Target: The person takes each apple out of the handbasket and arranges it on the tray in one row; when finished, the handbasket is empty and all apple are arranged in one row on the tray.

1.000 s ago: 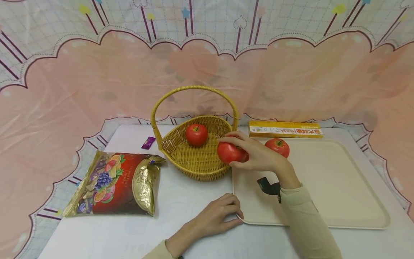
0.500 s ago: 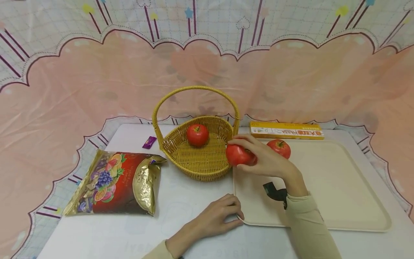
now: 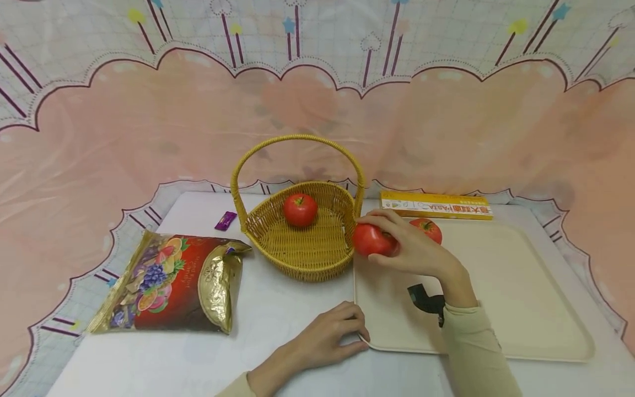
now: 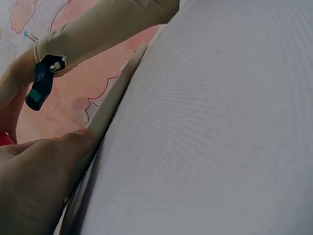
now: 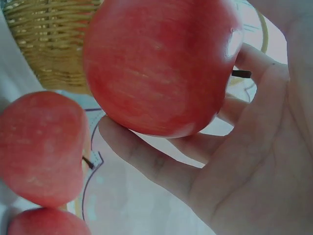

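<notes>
My right hand (image 3: 414, 251) grips a red apple (image 3: 369, 240) over the tray's left end, just right of the basket's rim. In the right wrist view the fingers curl around this apple (image 5: 161, 63), its stem toward the palm. A second apple (image 3: 300, 210) sits inside the yellow wicker basket (image 3: 307, 270). Behind my right hand another apple (image 3: 429, 230) shows on the beige tray (image 3: 521, 292); the right wrist view shows two apples below the held one, a nearer apple (image 5: 41, 147) and a cut-off apple (image 5: 49, 224). My left hand (image 3: 329, 336) holds the tray's near left corner.
A red and gold bag of candy (image 3: 168, 284) lies at the left, with one purple wrapped candy (image 3: 225, 220) behind it. Behind the tray lies a yellow pasta box (image 3: 436, 205). The basket's tall handle (image 3: 297, 136) arches upward. A patterned cloth (image 3: 248, 110) hangs at the back.
My right hand has drawn back to the right with the apple, from over the basket's right rim to over the tray. My left hand has stayed at the tray corner.
</notes>
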Available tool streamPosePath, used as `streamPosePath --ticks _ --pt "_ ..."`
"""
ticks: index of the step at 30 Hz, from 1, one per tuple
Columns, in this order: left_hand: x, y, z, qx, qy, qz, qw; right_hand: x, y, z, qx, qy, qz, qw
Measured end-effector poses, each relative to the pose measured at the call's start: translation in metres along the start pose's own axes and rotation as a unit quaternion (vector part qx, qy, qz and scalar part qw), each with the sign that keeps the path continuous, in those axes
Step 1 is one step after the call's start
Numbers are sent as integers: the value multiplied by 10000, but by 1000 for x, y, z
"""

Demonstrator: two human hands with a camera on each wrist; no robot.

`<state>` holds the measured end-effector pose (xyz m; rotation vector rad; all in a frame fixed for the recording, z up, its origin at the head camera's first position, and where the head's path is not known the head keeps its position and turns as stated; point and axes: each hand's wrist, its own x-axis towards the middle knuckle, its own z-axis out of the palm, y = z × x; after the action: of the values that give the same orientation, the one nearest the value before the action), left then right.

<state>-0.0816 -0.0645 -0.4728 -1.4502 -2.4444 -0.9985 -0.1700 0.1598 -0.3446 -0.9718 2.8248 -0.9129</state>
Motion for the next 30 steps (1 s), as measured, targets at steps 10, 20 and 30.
streamPosePath --ticks 10,20,30 --pt "0 -1 0 -78 78 61 9999 -4 11 -5 52 0 161 9999" --pt "-1 1 0 -38 -45 -55 10000 -12 23 -9 -119 322 234 9991" --pt "0 1 -1 -32 -96 -101 9999 -20 35 -18 158 297 716 9969"
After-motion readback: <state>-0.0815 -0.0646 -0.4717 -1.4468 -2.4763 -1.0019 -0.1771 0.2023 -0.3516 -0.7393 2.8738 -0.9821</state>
